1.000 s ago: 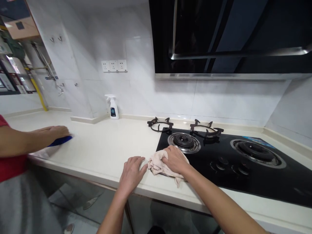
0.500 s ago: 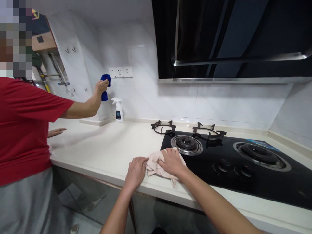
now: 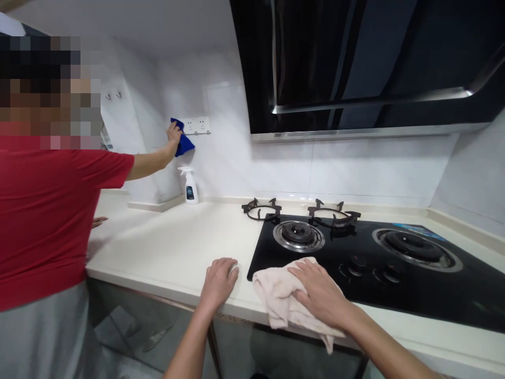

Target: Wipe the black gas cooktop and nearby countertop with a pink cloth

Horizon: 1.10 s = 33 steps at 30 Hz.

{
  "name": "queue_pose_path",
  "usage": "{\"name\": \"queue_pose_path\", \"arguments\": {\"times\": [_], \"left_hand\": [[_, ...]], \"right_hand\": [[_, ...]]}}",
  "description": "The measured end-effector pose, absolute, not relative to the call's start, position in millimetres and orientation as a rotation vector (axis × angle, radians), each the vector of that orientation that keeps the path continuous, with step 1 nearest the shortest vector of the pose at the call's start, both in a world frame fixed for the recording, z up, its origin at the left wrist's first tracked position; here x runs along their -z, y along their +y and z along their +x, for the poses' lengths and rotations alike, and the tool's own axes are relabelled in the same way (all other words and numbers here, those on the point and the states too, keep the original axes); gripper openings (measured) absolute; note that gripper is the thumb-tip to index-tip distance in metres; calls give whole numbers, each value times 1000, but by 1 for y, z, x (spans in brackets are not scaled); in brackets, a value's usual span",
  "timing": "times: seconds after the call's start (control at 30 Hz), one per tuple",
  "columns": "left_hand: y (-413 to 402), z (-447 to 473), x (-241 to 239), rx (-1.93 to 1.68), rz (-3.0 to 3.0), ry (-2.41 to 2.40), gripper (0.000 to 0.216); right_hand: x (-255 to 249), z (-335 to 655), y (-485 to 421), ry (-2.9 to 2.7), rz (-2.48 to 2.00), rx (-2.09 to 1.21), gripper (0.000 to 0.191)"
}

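Note:
My right hand (image 3: pixel 317 292) presses on a pale pinkish cloth (image 3: pixel 278 292), fingers spread over it. The bunched cloth lies across the front left edge of the black gas stove (image 3: pixel 335 279) and the counter, with a corner hanging over the counter's front edge. To the left, my left hand (image 3: pixel 220 281) rests on the white counter (image 3: pixel 169 247), holding nothing, its fingers loosely bent and the thumb apart. A small gap separates it from the cloth.
A person in a red shirt (image 3: pixel 47 221) stands at the left, holding a blue cloth (image 3: pixel 184 146) against the wall by the sockets (image 3: pixel 199 125). Below is a white spray bottle (image 3: pixel 190 187). Two pan supports (image 3: pixel 262 210) sit behind the burners. A black range hood (image 3: pixel 355 63) overhangs the stove.
My right hand has slid the cloth right and toward me along the stove's front edge. My left hand is now apart from the cloth. The person's blue cloth has moved right to the sockets.

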State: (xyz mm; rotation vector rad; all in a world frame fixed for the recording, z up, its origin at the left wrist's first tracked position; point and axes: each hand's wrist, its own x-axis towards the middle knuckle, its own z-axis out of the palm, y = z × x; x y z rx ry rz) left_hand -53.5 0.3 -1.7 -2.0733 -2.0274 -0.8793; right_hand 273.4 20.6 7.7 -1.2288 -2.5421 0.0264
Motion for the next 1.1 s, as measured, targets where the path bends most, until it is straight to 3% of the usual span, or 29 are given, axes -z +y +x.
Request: {"name": "queue_pose_path", "arguments": {"times": [0.27, 1.1], "left_hand": [[1, -54, 4, 928, -2074, -2007, 26], [-3, -49, 4, 1018, -2057, -1977, 26]], "right_hand": [[-16, 290, 43, -2509, -1369, -33, 53], [-35, 165, 115, -2519, -1489, 37, 54]]}}
